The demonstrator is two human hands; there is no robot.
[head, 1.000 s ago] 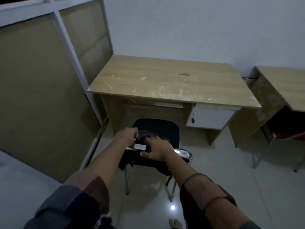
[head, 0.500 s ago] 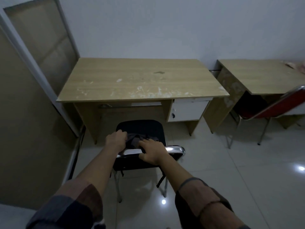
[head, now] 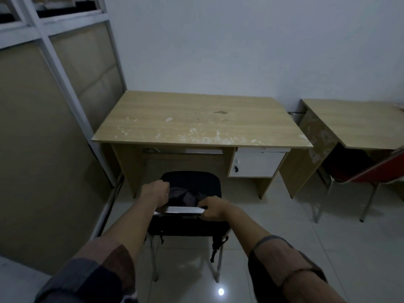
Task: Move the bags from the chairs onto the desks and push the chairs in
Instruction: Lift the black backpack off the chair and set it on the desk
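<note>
A: Layout?
B: Tabletop ahead against the wall. Black chair in front of its near edge, not tucked under.
A: Bag? Hands?
B: Dark bag on the chair seat. Left hand and right hand both clamped on it, apart.

A single head-worn camera looks forward and steeply down from standing height. Both forearms reach in from the near edge, the black chair lies close below at centre, the bench sits farther on, and the white wall closes the far side.
</note>
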